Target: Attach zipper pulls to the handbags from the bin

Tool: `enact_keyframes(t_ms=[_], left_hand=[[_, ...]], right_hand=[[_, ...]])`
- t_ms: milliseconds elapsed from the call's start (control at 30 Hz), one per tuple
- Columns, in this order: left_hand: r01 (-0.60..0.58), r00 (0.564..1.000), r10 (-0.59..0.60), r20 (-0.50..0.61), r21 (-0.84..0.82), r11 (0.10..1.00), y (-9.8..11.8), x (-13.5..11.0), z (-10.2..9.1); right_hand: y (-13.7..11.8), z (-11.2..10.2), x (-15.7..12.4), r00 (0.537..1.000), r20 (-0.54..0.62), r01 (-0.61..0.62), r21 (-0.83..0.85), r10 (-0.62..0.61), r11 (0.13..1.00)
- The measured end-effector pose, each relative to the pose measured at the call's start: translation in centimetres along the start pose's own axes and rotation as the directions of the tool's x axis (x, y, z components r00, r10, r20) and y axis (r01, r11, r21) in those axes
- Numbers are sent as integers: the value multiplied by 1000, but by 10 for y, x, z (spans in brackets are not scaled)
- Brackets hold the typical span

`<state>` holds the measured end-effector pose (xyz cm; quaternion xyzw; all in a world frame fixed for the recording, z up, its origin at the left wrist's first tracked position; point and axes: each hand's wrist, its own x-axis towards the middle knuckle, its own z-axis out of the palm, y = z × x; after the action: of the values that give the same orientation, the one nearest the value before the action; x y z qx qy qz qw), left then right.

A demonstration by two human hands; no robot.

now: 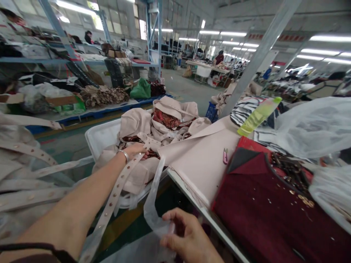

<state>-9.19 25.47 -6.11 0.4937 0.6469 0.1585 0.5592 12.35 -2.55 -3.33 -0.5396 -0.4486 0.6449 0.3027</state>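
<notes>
My left hand [135, 149] reaches out over a white bin [100, 137] heaped with beige garments [153, 126]. Its fingers are closed on a beige studded belt strap [117, 188] that trails back along my forearm toward me. A bracelet sits on that wrist. My right hand [189, 235] is low in front of me, pinching a clear plastic bag [153, 199] that hangs down from the edge of the pile.
A work table [192, 193] on my right carries beige cloth, a dark red garment [263, 204], a dish of metal studs [290, 171], small pink snips [225, 156] and plastic bags. More beige straps lie at my left. People work at far tables.
</notes>
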Motion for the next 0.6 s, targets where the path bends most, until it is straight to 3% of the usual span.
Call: enact_keyframes(t_ms=[100,167,333,433,500,600], left_hand=[[-71,997,70,39,23,997,7,-27,3],[-140,989,138,44,39,989,10,-56,3],[-318,948,318,16,41,947,1,-155,2],[-386,921,380,89,70,920,-12,-212,12],[-441,893,432,126,50,896,-22,-241,21],[-532,807,541,237,-104,840,-35,-277,30]], right_hand=[[3,5,24,982,-162,66,-164,-93,984],[-2,9,39,966,-194,108,-291,-169,951],[-15,24,72,910,-204,280,-344,-362,896],[-20,31,92,880,-257,301,-351,-400,887],[-23,36,105,871,-248,316,-376,-423,871],[-29,49,120,876,-98,399,-403,-472,824]])
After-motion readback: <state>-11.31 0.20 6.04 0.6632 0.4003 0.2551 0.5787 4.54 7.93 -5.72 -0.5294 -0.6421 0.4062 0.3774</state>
